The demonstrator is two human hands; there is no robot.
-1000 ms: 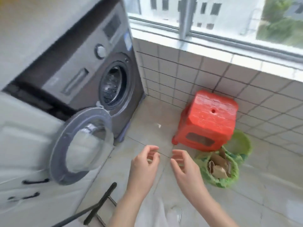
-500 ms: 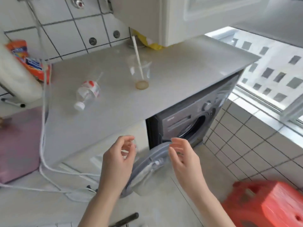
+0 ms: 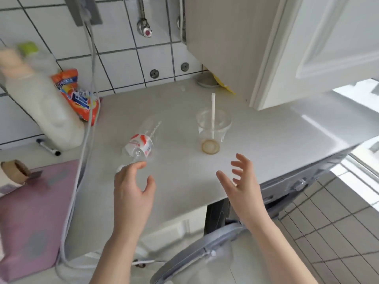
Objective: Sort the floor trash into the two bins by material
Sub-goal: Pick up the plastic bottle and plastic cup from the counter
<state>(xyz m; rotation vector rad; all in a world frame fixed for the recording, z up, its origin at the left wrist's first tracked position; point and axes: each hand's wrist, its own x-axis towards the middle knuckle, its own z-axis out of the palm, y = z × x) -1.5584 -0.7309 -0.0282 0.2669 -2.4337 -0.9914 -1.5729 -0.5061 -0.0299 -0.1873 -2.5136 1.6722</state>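
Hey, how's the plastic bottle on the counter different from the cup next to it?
The bottle lies on its side; the cup stands upright. The bottle carries a red and white label; the cup is plain, with a white straw and a brownish residue at its bottom. The left hand is at the bottle's end; the right hand is short of the cup. Both are clear plastic.

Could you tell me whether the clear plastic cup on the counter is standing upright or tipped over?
Upright. The cup stands on its base on the counter, rim up, the straw rising from it.

Clear bottle [image 3: 141, 144] with red-white label, orange detergent bag [image 3: 77, 95], pink cloth [image 3: 30, 212], white-tiled wall [image 3: 121, 58].
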